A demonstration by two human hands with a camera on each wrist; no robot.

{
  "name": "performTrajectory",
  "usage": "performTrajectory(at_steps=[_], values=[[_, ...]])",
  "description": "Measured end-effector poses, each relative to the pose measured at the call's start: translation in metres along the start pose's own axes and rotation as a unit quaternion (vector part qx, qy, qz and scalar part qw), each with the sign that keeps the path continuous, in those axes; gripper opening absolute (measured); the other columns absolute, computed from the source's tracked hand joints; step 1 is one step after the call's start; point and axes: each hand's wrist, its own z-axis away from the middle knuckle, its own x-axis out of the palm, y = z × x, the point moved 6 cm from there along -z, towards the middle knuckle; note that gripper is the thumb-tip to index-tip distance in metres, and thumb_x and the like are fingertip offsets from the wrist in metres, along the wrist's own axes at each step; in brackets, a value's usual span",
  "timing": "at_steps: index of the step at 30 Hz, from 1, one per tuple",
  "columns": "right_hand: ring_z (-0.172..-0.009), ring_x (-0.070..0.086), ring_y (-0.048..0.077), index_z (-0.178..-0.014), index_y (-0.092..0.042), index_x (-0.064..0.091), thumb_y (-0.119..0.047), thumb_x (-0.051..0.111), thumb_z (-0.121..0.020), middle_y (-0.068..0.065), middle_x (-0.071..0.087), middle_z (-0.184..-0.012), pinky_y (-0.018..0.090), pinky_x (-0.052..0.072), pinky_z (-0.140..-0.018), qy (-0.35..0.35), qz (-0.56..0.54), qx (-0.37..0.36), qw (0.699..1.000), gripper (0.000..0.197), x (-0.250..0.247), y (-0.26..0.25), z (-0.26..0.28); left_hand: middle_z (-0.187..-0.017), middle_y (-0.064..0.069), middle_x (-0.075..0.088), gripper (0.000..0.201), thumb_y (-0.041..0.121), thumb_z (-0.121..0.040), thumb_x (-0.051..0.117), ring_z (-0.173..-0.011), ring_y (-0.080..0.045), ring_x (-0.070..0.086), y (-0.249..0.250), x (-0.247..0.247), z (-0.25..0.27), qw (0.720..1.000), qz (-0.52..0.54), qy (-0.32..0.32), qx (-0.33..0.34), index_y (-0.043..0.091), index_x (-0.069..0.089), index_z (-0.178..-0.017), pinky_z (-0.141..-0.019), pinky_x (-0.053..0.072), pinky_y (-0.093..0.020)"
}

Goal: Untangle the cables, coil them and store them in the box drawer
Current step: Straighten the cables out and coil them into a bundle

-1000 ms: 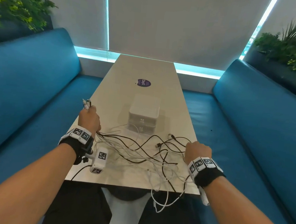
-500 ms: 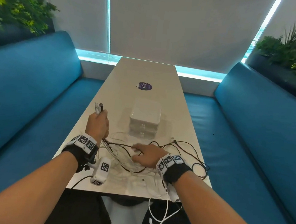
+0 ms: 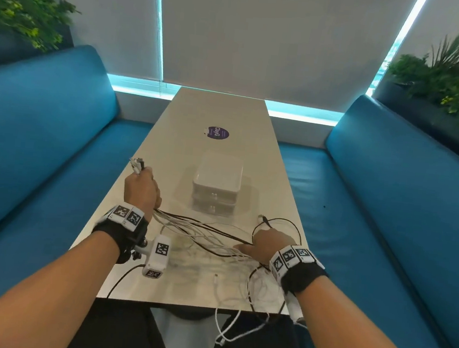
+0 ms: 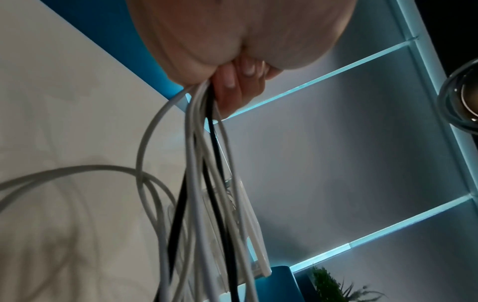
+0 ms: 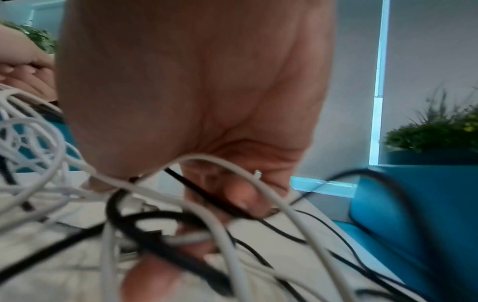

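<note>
**Cables spread between two hands on a booth table**

Blue benches (image 3: 44, 139) flank a long pale table (image 3: 223, 111), with plants (image 3: 456, 75) behind each backrest and blinds (image 3: 264, 31) at the far end. At mid-table stands a white drawer box (image 3: 217, 184), both drawers closed, a purple sticker (image 3: 216, 132) beyond it. White and black cables (image 3: 205, 234) lie tangled on the near half, one white loop hanging over the near edge. Raised at the table's left side, the left hand (image 3: 140, 190) is fisted round a bundle of cable ends, plugs poking out above it. Resting near the right edge, the right hand (image 3: 269, 243) has its fingers (image 5: 243, 196) curled round black and white strands
</note>
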Motion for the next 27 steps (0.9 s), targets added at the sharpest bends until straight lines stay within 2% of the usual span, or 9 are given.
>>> performTrajectory(at_steps=[3, 8, 11, 13, 15, 18, 21, 24, 27], values=[[-0.083, 0.062, 0.023, -0.093, -0.013, 0.070, -0.066, 0.046, -0.091, 0.006, 0.066, -0.092, 0.032, 0.050, -0.073, 0.027, -0.004, -0.055, 0.998, 0.058, -0.011, -0.006, 0.006, -0.047, 0.003, 0.036, 0.028, 0.025, -0.094, 0.046, -0.038, -0.015, 0.029, 0.003, 0.002, -0.004, 1.000, -0.010, 0.024, 0.006, 0.017, 0.041, -0.067, -0.042, 0.025, -0.022], [-0.094, 0.058, 0.027, -0.098, -0.019, 0.057, -0.042, 0.060, -0.093, 0.007, 0.058, -0.106, 0.033, 0.043, -0.075, 0.045, -0.052, -0.130, 0.989, 0.024, -0.015, -0.005, 0.010, -0.072, -0.009, 0.045, 0.027, 0.035, -0.092, 0.043, -0.057, -0.023, 0.042, 0.017, -0.018, -0.025, 0.996, -0.045, 0.078, -0.002, 0.020, 0.042, -0.070, -0.051, 0.040, -0.028], [-0.094, 0.057, 0.023, -0.094, -0.024, 0.057, -0.039, 0.056, -0.091, 0.001, 0.062, -0.106, 0.035, 0.039, -0.081, 0.068, 0.020, -0.073, 0.995, 0.015, -0.013, 0.020, 0.013, -0.081, -0.012, 0.048, 0.049, 0.045, -0.084, 0.039, -0.068, -0.028, 0.046, 0.016, -0.034, -0.044, 0.993, -0.072, 0.093, -0.004, 0.000, 0.056, -0.094, -0.063, 0.042, -0.037], [-0.105, 0.059, 0.027, -0.104, -0.026, 0.060, -0.040, 0.051, -0.093, 0.003, 0.064, -0.111, 0.036, 0.038, -0.087, 0.075, 0.079, -0.015, 0.994, 0.020, -0.017, 0.032, 0.012, -0.067, -0.006, 0.043, 0.043, 0.036, -0.087, 0.046, -0.054, -0.024, 0.039, 0.017, -0.034, -0.038, 0.994, -0.017, 0.104, -0.002, -0.005, 0.053, -0.096, -0.052, 0.034, -0.029], [-0.113, 0.060, 0.028, -0.119, -0.021, 0.060, -0.045, 0.049, -0.097, 0.005, 0.064, -0.121, 0.034, 0.043, -0.089, 0.082, 0.087, 0.041, 0.992, 0.034, -0.024, 0.041, 0.010, -0.062, -0.002, 0.038, 0.024, 0.029, -0.093, 0.047, -0.049, -0.019, 0.034, 0.014, -0.024, -0.030, 0.995, -0.006, 0.096, -0.008, 0.008, 0.046, -0.080, -0.047, 0.029, -0.022], [-0.110, 0.062, 0.025, -0.118, -0.020, 0.061, -0.048, 0.047, -0.099, 0.004, 0.065, -0.120, 0.034, 0.043, -0.086, 0.072, 0.090, 0.082, 0.990, 0.037, -0.025, 0.050, 0.009, -0.062, -0.002, 0.038, 0.026, 0.026, -0.096, 0.045, -0.047, -0.018, 0.033, 0.012, -0.017, -0.032, 0.996, -0.010, 0.093, -0.006, 0.017, 0.042, -0.072, -0.042, 0.028, -0.017], [-0.105, 0.062, 0.022, -0.115, -0.023, 0.055, -0.034, 0.052, -0.094, 0.000, 0.066, -0.113, 0.040, 0.035, -0.093, 0.043, 0.089, 0.094, 0.991, 0.024, -0.021, 0.056, 0.011, -0.065, -0.002, 0.041, 0.017, 0.026, -0.096, 0.046, -0.050, -0.018, 0.037, 0.015, -0.013, -0.029, 0.996, 0.011, 0.087, -0.005, 0.013, 0.047, -0.085, -0.044, 0.031, -0.018], [-0.096, 0.060, 0.021, -0.101, -0.026, 0.052, -0.025, 0.052, -0.089, -0.003, 0.067, -0.106, 0.041, 0.033, -0.095, 0.060, 0.089, 0.073, 0.992, 0.013, -0.025, 0.057, 0.012, -0.068, -0.002, 0.045, 0.021, 0.028, -0.094, 0.046, -0.055, -0.020, 0.042, 0.022, -0.010, -0.031, 0.997, 0.015, 0.080, 0.004, 0.010, 0.056, -0.099, -0.050, 0.037, -0.024], [-0.100, 0.060, 0.019, -0.111, -0.030, 0.055, -0.028, 0.057, -0.086, -0.006, 0.066, -0.109, 0.040, 0.027, -0.098, 0.158, 0.079, -0.020, 0.984, 0.026, -0.037, 0.043, 0.014, -0.085, -0.019, 0.062, 0.052, 0.041, -0.083, 0.044, -0.077, -0.045, 0.062, 0.022, -0.025, -0.051, 0.993, -0.035, 0.109, 0.012, -0.001, 0.061, -0.110, -0.063, 0.050, -0.043]])
